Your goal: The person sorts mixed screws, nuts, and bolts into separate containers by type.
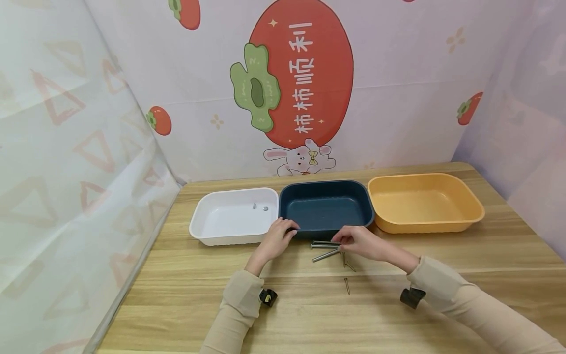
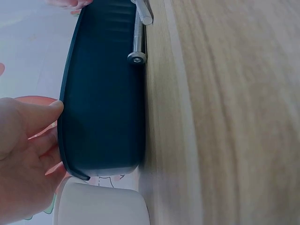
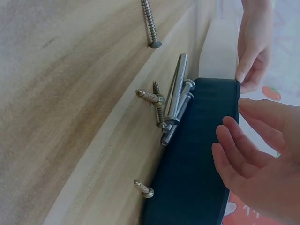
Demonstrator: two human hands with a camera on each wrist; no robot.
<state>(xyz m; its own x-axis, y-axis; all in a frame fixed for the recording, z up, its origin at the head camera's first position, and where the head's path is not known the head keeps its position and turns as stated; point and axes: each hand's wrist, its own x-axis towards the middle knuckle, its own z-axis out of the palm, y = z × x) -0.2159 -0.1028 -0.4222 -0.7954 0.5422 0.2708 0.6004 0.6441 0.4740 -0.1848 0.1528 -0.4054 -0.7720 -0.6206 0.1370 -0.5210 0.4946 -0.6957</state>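
My left hand (image 1: 277,239) grips the front left corner of the dark blue tray (image 1: 326,232). In the left wrist view its thumb lies on the outer side of the rim and the other fingers reach behind it. Over the front of the same tray, my right hand (image 1: 360,242) holds nothing, its fingers loosely bent near the rim in the right wrist view. Several long silver bolts (image 3: 177,91) lie against the tray's front wall. Beside them are crossed brass-coloured screws (image 3: 149,96). A single screw (image 1: 347,285) lies nearer to me, and a short one (image 3: 144,189) lies by the tray.
To the left stands a white tray (image 1: 204,238) with two small metal pieces (image 1: 260,207) in it. A yellow tray (image 1: 426,227) stands on the right. All three trays line the back of the wooden table (image 1: 300,314), before a printed cloth (image 1: 398,123).
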